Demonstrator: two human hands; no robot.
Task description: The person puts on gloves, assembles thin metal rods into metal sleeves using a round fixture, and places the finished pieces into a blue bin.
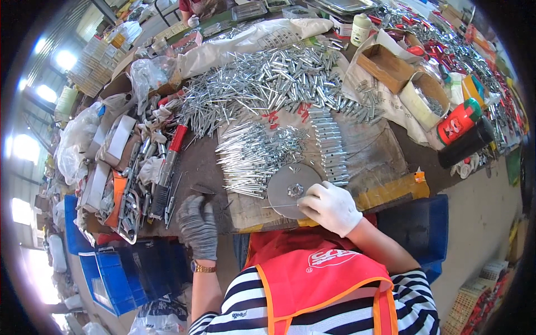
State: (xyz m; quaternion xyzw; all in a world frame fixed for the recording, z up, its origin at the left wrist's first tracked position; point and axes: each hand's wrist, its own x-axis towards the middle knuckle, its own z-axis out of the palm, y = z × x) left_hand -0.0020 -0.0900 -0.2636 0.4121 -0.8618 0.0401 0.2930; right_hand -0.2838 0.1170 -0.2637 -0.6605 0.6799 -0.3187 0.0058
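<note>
My right hand (331,209), in a white glove, is closed in a pinch over a grey round disc (282,187). A thin metal rod (274,207) sticks out leftward from its fingertips, above the disc's near edge. At the disc's middle is a small metal hub (295,191). My left hand (199,226), in a grey striped glove, rests at the table's front edge, fingers loosely stretched and nothing visible in them. A dark flat piece (202,190) lies just beyond it. Beside the disc are a pile of thin metal pins (243,162) and a column of metal sleeves (329,145).
A large heap of metal parts (268,78) covers the table's back. Tools, among them a wire brush (162,192), crowd the left. Cardboard boxes (385,68) and a red-green bottle (459,121) stand right. Blue bins (131,273) sit below the edge. Another person (201,8) is far off.
</note>
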